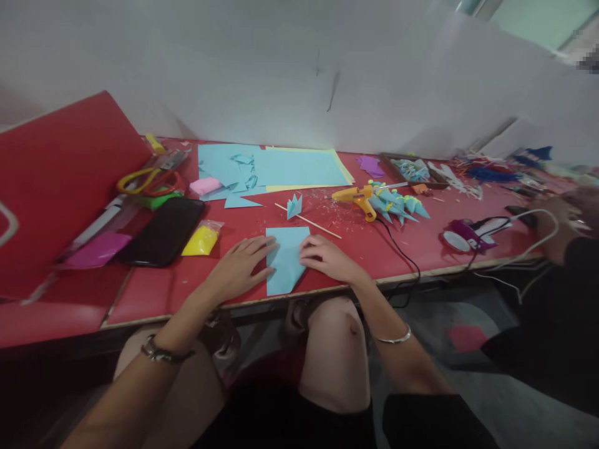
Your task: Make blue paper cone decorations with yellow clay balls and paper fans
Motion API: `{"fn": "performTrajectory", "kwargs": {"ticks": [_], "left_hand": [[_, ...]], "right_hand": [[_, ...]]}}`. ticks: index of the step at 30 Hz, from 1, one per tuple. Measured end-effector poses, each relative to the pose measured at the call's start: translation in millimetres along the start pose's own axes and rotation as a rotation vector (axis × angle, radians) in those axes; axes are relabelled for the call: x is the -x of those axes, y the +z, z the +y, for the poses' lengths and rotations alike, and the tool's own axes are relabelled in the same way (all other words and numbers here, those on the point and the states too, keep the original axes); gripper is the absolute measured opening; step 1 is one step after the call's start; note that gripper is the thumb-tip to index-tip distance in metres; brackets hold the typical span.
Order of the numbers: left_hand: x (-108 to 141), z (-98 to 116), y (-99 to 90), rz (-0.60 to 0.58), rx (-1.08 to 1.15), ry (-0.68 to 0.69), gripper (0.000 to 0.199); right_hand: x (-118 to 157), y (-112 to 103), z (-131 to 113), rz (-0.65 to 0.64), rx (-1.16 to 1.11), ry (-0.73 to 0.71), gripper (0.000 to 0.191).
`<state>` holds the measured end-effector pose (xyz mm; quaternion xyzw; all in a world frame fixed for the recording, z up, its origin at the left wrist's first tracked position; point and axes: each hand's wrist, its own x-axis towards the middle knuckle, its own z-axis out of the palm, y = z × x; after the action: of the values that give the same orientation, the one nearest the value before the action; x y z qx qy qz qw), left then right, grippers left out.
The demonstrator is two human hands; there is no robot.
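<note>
Blue paper sheet lying on red desk near front edge. Left hand resting on its left side, fingers and thumb apart; right hand touching its right edge, fingers bending (cannot tell if pinching). Folded blue piece sitting beyond.

The light blue sheet lies between the left grip and the right grip, with both touching it. Beyond its far edge, a thin stick slants across the worktop beside an upright folded piece, blocking a low slide forward. Leftward, a short bare strip ends at the yellow packet; then the black phone and scissors crowd the way. Rightward, bare surface runs to the black cord, which trails from the glue gun over the near edge. Past the cord, an open patch reaches the purple device. The wall closes the back.
</note>
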<state>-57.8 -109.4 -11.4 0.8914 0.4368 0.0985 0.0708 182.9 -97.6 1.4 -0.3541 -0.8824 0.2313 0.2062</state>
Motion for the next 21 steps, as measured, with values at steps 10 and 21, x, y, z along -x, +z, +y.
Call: {"fn": "performTrajectory", "kwargs": {"ticks": [10, 21], "left_hand": [[3, 5, 1.8, 0.0, 0.015, -0.076, 0.055], [3, 7, 1.8, 0.005, -0.001, -0.115, 0.076]], "right_hand": [[-39, 19, 8, 0.021, 0.071, -0.061, 0.021], [-46, 28, 2, 0.081, 0.182, 0.065, 0.022]]}}
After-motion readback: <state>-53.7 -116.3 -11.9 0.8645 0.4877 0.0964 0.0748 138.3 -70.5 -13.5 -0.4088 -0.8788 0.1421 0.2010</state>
